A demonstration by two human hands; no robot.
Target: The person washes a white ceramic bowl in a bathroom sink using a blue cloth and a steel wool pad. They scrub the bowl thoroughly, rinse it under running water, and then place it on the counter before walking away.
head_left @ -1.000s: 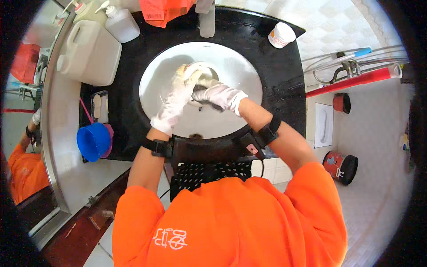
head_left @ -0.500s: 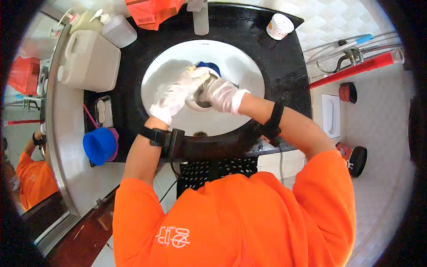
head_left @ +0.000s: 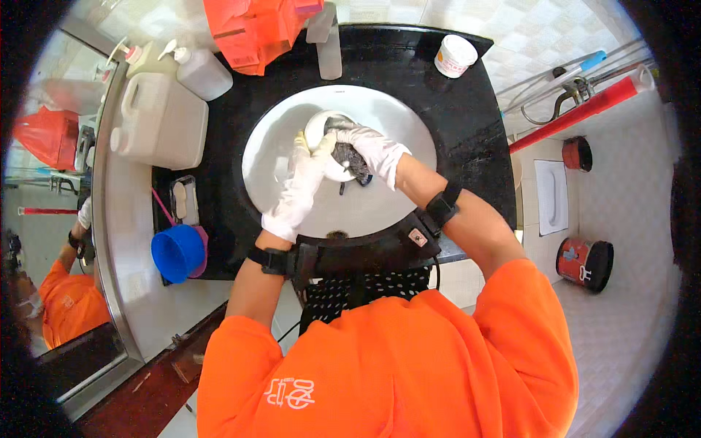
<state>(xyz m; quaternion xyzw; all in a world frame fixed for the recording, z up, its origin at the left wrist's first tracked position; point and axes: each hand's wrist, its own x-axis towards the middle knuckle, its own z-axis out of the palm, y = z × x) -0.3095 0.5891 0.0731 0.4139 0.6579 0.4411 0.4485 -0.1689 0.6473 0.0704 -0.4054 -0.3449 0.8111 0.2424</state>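
Left hand (head_left: pixel 312 162), gloved: fingers were curled on the left side of a white bowl (head_left: pixel 338 174). Right hand (head_left: pixel 370 148), gloved, nearer the cloth: fingers were bent closed over a dark grey cloth (head_left: pixel 350 156), which lay directly beneath them, long axis slanting down-right across the bowl. White basin (head_left: pixel 398 193): surrounded both hands. White tub (head_left: pixel 454 58): stood beyond the right fingertips, rightward.

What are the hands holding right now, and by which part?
The left hand holds a white round vessel by its left side; the right hand seemingly grips a dark scrubber by its upper part.
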